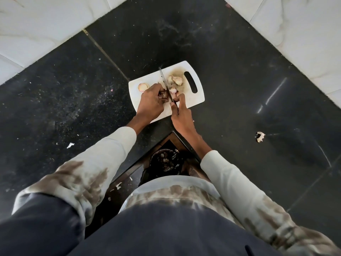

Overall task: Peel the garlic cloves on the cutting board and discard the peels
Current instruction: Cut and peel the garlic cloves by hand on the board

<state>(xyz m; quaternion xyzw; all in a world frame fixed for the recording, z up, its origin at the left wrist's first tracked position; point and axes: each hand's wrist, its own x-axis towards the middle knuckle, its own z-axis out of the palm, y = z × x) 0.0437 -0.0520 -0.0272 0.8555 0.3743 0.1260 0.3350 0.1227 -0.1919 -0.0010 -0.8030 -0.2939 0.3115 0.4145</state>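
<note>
A white cutting board [193, 97] with a handle slot lies on the dark counter. Garlic pieces lie on it: a clump [175, 80] near the slot, a single piece [143, 87] at the left edge, and pinkish cloves [173, 90] by my fingers. My right hand [181, 117] grips a knife [164, 81] whose blade points away across the board. My left hand [152, 104] pinches a clove against the board right beside the blade; the clove is mostly hidden by my fingers.
A loose garlic peel [260, 137] lies on the black counter [239, 52] to the right. Small peel scraps [70, 145] dot the counter at left. A dark bin [166, 161] with peels sits below the counter's corner. White tiled walls [36, 24] border the counter.
</note>
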